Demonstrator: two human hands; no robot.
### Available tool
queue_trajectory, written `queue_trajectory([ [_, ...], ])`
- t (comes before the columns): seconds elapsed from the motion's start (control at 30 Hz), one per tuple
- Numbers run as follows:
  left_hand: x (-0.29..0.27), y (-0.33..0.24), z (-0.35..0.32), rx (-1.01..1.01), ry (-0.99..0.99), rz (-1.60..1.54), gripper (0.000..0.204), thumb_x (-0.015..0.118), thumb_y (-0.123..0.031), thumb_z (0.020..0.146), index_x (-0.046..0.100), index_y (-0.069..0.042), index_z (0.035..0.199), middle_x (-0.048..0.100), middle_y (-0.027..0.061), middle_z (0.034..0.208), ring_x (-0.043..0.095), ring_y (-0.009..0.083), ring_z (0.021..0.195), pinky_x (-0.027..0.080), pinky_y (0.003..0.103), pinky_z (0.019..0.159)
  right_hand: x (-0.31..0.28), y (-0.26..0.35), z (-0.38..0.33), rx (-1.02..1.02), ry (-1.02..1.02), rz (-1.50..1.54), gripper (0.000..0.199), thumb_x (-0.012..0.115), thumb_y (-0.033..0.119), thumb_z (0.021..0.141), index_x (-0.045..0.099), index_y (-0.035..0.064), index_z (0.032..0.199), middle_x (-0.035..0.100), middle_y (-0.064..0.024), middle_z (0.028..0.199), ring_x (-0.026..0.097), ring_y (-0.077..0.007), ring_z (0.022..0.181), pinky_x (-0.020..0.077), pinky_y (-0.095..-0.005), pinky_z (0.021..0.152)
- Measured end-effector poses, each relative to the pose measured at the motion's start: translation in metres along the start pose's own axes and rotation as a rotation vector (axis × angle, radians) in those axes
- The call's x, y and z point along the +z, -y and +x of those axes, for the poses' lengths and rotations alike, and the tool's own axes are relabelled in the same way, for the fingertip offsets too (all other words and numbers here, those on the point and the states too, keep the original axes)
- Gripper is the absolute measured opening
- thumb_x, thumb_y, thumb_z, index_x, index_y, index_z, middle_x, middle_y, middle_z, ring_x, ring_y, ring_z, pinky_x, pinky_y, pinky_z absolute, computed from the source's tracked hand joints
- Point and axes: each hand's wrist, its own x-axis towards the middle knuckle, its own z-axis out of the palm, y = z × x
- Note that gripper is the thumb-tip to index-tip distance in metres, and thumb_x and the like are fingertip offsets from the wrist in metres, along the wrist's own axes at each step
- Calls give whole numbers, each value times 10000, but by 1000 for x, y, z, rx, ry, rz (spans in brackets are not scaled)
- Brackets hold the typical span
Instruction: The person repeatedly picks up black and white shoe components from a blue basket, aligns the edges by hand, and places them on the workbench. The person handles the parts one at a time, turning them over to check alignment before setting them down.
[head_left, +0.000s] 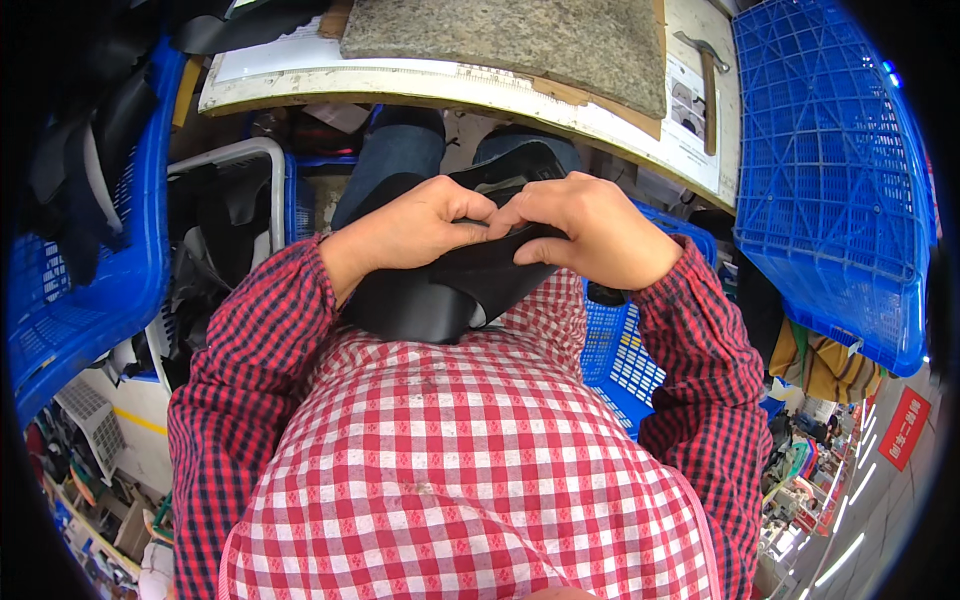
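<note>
Across my lap lies a black leather piece, smooth and glossy at its near left end and duller along the middle. My left hand pinches its upper edge between thumb and fingers. Right beside it, my right hand grips the same edge, its thumb below and its fingers curled over the top. The fingertips of both hands nearly meet. Beyond the hands, another part of the black material shows a paler lining; whether it is one piece with the rest I cannot tell.
Ahead stands a white worktable with a stone slab and a hammer on it. Blue plastic crates flank me, one at left holding black pieces, another at right. A grey-rimmed bin of black scraps sits by my left arm.
</note>
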Motion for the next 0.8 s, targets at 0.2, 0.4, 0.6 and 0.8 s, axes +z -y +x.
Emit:
queue_trajectory([
  [0.2,22,-4,-1,-124,-201,69,221,685,-97,1006,754,17,1182,792,52,1040,673,64,961,530,260,881,9,1,2,158,-6,-9,296,839,113,792,740,121,1070,728,-108,1003,695,-347,991,562,-441,850],
  [0.4,24,-8,0,-70,-286,196,227,741,-193,915,782,-48,1085,761,172,909,726,310,788,536,381,713,9,-7,-2,28,28,47,242,850,84,774,724,61,979,693,-85,983,676,-330,981,559,-420,852],
  [0.6,19,-4,-2,-136,-224,22,163,692,-81,997,755,21,1108,744,8,933,639,53,869,524,251,792,5,-12,-9,146,-168,252,366,852,2,784,677,46,1102,679,-58,1001,671,-229,1016,541,-350,884],
  [0.8,24,-8,-10,-30,-208,-75,158,662,-73,1025,747,37,1101,722,-13,954,625,46,882,511,226,788,3,-12,-18,347,-72,303,233,847,88,872,693,12,1029,732,-50,985,677,-116,916,540,-285,821],
])
